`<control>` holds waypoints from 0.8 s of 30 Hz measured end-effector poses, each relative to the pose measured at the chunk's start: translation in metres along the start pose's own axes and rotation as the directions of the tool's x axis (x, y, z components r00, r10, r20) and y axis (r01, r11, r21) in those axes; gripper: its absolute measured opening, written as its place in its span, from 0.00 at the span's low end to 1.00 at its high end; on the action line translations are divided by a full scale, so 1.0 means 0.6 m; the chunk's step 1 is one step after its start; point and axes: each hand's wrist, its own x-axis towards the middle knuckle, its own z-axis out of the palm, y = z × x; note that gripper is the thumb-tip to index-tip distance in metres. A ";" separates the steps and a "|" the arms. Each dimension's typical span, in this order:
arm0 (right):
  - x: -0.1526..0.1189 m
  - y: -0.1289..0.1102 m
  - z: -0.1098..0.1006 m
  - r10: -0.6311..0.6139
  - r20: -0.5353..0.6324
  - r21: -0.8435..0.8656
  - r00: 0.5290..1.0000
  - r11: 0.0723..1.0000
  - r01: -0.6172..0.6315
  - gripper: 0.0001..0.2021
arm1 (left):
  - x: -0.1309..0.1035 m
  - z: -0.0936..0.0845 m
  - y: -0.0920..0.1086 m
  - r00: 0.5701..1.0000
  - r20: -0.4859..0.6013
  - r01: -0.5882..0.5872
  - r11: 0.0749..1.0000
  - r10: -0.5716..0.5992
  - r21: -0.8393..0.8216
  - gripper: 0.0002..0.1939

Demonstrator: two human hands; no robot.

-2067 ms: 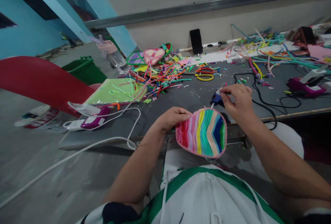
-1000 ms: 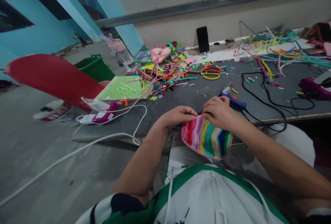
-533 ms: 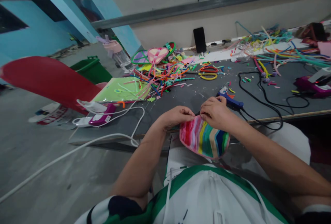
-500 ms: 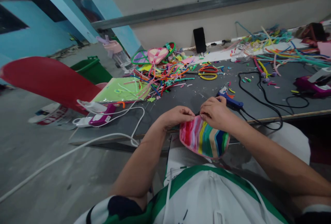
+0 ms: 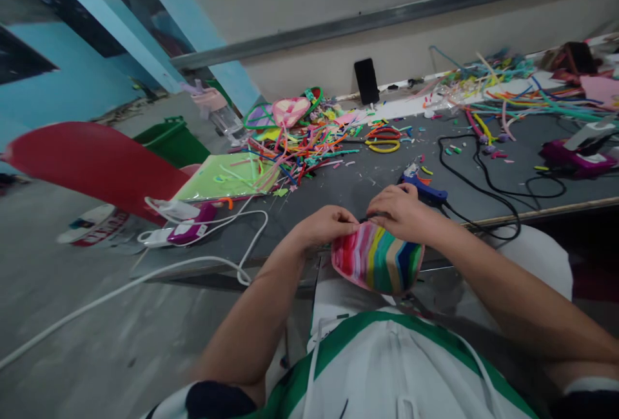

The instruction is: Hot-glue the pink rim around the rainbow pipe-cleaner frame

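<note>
A striped fuzzy piece [image 5: 380, 261], seemingly made of pipe cleaners, hangs over my lap at the table's front edge. Its wavy bands run from red and pink through yellow and green to beige and navy, inside a pink rim. My left hand [image 5: 331, 222] pinches the upper left edge between thumb and fingers. At the top edge, my right hand [image 5: 396, 209] is closed, its fingertips bent down by a short dark strip [image 5: 372, 216]. What exactly those fingertips grip is partly hidden. Just beyond my right hand lies a blue glue gun [image 5: 423, 188].
Loose pipe cleaners [image 5: 309, 148] and yellow-handled scissors [image 5: 383, 146] lie at the back. A phone [image 5: 366, 81] leans against the wall. Black cable [image 5: 483, 180] loops on the right; a purple power strip [image 5: 191, 229] with white cord sits left, near a red chair [image 5: 97, 161].
My right fingers have shifted slightly along the top edge, and more of the dark strip shows between my hands. The whole view has tilted a little.
</note>
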 end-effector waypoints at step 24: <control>-0.036 -0.060 -0.050 -0.057 0.136 0.066 0.989 0.997 0.048 0.09 | -0.094 0.089 0.040 0.921 -0.306 -0.139 0.937 0.242 0.321 0.08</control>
